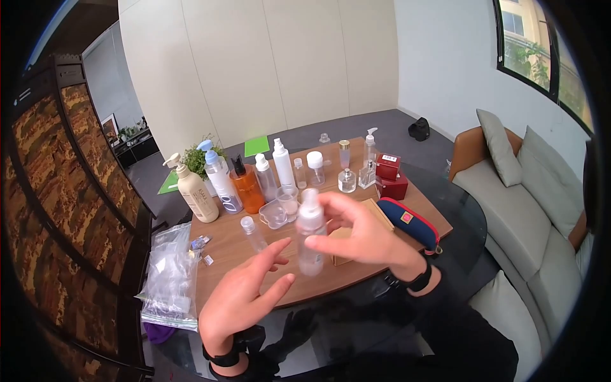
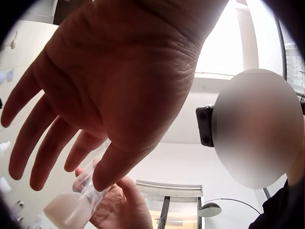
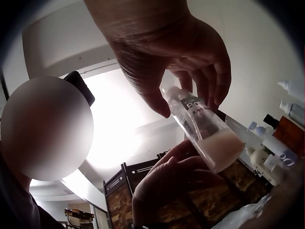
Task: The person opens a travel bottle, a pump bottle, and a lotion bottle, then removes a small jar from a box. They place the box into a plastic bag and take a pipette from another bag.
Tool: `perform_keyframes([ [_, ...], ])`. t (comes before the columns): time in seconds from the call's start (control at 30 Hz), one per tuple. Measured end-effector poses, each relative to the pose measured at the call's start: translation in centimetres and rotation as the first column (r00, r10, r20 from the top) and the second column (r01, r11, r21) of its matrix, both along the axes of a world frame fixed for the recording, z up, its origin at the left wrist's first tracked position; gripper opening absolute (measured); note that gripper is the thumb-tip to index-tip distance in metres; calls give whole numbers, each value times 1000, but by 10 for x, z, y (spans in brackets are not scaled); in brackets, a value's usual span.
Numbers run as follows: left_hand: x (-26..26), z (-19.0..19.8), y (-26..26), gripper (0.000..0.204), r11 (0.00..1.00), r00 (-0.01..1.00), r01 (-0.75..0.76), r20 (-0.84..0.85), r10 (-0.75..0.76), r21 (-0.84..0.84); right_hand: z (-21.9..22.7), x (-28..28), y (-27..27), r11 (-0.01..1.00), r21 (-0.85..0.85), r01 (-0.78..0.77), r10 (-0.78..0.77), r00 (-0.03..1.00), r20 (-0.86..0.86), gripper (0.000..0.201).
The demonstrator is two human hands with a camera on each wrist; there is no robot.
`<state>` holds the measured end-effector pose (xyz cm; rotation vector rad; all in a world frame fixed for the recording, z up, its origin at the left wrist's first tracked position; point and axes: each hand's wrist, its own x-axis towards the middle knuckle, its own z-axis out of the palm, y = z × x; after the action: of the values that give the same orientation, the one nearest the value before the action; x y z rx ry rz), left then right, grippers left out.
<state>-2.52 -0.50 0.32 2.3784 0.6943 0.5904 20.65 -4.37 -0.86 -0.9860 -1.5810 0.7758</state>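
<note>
Head camera first: at the centre of the frame my right hand (image 1: 366, 239) grips a small clear spray bottle (image 1: 310, 232), thumb and fingers curled round its upper body, holding it upright above the near edge of the wooden tabletop (image 1: 254, 280). My left hand (image 1: 245, 296) is lower and to the left of it, fingers straight and spread, palm turned toward the bottle, just beside it and holding nothing. Behind, across the middle of the frame, a row of containers stands on the wood: a cream pump bottle (image 1: 196, 191) at the left, a clear one with a blue pump (image 1: 221, 181) beside it, then an orange bottle (image 1: 247, 188) and a tall white one (image 1: 282, 162). A small empty clear bottle (image 1: 252, 234) stands alone just left of the one I hold. To the right are two red boxes (image 1: 389, 175) and, nearer me, a navy pouch with red trim (image 1: 410, 223). A clear plastic bag (image 1: 170, 274) lies at the lower left, off the wooden part. From my left wrist I see the open palm filling the upper left, with the bottle (image 2: 76, 202) at the bottom left, just past my fingertips. From my right wrist, the bottle (image 3: 205, 129) runs diagonally through the centre right, pinched near its neck, with milky liquid pooled at its lower end, and my left hand (image 3: 171, 186) sits just beneath it.
</note>
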Motion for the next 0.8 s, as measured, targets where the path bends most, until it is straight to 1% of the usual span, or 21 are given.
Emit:
perform_keyframes([
  [0.03,0,-1,0,54,1000,1000,0,5,0,19,2,8,-1,1000,-21,23,-22,1000,17,52],
  [0.1,-1,-3,1,53,999,1000,2,13,-3,53,10,27,0,995,-24,102,-98,988,121,46],
  [0.17,0,-2,0,53,998,1000,-8,-9,9,57,14,50,10,978,17,206,-206,964,171,49],
  [0.23,0,-3,-1,52,997,1000,-4,-13,5,78,19,79,27,962,34,272,-273,933,234,47],
  [0.3,2,-7,2,51,993,1000,12,3,-12,113,34,98,39,910,-48,411,-381,878,290,46],
  [0.33,3,-8,1,51,993,1000,13,9,-15,119,26,119,60,917,0,398,-384,886,260,46],
  [0.43,4,-9,-1,50,991,1000,12,5,-13,133,21,138,100,864,-79,497,-465,849,250,42],
  [0.53,7,-13,-3,51,991,999,29,-30,-25,131,-2,153,154,817,-2,577,-557,790,255,51],
  [0.6,10,-16,-4,50,988,998,59,-42,-54,143,-25,161,190,735,78,674,-659,683,315,52],
  [0.67,12,-18,-5,50,985,996,83,-49,-77,152,-35,156,208,654,158,739,-733,569,373,55],
  [0.77,14,-17,-6,49,983,994,106,-56,-98,151,-51,156,226,630,177,756,-733,503,458,55],
  [0.8,14,-17,-5,49,984,993,105,-60,-97,146,-55,160,231,662,131,738,-695,540,475,55],
])
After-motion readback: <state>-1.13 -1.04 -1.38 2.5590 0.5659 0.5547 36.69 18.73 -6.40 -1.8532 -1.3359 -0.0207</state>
